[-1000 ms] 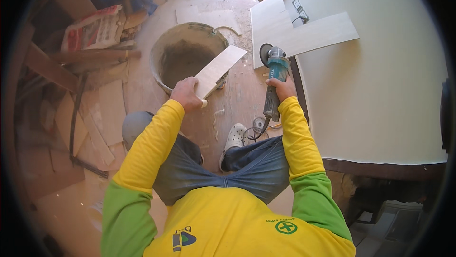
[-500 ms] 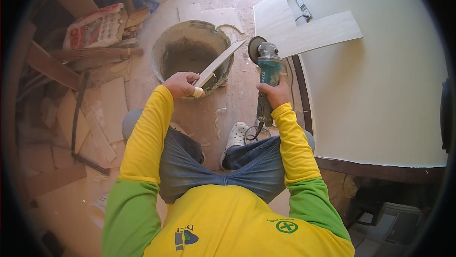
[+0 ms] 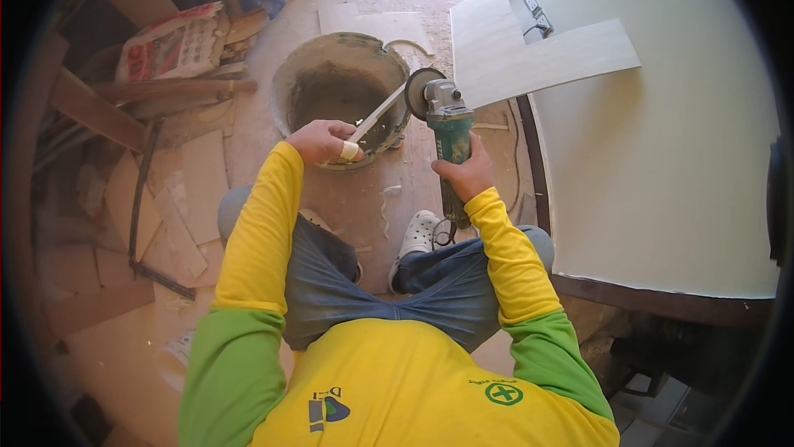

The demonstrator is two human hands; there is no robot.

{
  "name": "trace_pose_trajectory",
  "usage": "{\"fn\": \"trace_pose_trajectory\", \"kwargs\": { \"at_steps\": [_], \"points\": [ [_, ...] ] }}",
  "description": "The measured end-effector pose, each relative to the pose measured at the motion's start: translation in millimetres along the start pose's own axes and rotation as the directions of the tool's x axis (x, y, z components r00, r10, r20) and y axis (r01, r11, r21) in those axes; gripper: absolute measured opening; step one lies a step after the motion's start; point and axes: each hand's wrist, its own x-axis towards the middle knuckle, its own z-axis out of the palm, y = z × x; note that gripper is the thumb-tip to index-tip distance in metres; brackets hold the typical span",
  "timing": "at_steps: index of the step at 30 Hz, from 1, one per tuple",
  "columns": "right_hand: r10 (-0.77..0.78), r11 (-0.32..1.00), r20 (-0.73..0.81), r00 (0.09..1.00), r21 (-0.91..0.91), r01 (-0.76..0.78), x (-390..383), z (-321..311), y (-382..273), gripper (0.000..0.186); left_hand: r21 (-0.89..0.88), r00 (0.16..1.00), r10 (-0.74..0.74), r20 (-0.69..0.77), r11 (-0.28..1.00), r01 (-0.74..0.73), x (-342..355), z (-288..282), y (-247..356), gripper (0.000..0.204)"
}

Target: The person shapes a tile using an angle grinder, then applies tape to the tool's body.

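In my left hand (image 3: 329, 141) is the near end of a narrow pale tile strip (image 3: 379, 115), its far end slanting up to the right over the rim of a round, mortar-crusted bucket (image 3: 310, 75). Pale tape wraps one of the left fingers. My right hand (image 3: 469, 171) grips the body of a teal angle grinder (image 3: 453, 137). The grinder's dark disc (image 3: 423, 92) is at the far end of the strip; whether it touches cannot be told. A cord runs from the grinder's rear end near my shoe.
An L-shaped pale tile (image 3: 496, 54) leans by a wall socket (image 3: 538, 15) at the right. Tile offcuts (image 3: 204, 170), a dark metal bar (image 3: 142, 191), wood pieces and a printed sack (image 3: 178, 46) lie at the left. My light clogs (image 3: 416, 236) stand before the bucket.
The grinder has moved left, bringing its disc up to the strip's far end. The strip has turned, showing a narrower face. The view has shifted slightly.
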Motion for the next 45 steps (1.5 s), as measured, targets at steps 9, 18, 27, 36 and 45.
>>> {"fn": "trace_pose_trajectory", "kwargs": {
  "at_steps": [9, 18, 27, 36, 45],
  "points": [
    [0.090, 0.990, 0.036, 0.995, 0.106, -0.093, -10.8, 8.1, -6.0, 0.067, -0.025, 1.000, -0.011, -0.014, 1.000, 0.011, -3.6, -1.6, 6.3, 0.051],
    [0.094, 0.979, 0.054, 0.994, 0.174, -0.102, -9.5, 8.9, -6.7, 0.072, -0.207, 0.997, 0.023, 0.073, 0.978, -0.008, 4.1, -14.3, -8.0, 0.049],
    [0.049, 0.996, 0.035, 0.998, 0.077, -0.052, -15.4, 11.3, -20.7, 0.068, -0.326, 0.984, 0.114, 0.136, 0.943, -0.064, -1.4, -11.7, -4.3, 0.044],
    [0.056, 0.996, 0.039, 0.998, 0.073, -0.059, -14.0, 11.5, -20.8, 0.068, -0.371, 0.969, 0.086, 0.231, 0.928, 0.006, 10.7, -22.4, -12.6, 0.059],
    [0.033, 0.999, 0.071, 0.997, -0.012, -0.032, -15.5, 18.1, -21.9, 0.073, -0.430, 0.973, 0.072, 0.218, 0.902, 0.030, 10.7, -23.7, -14.3, 0.061]
  ]
}}
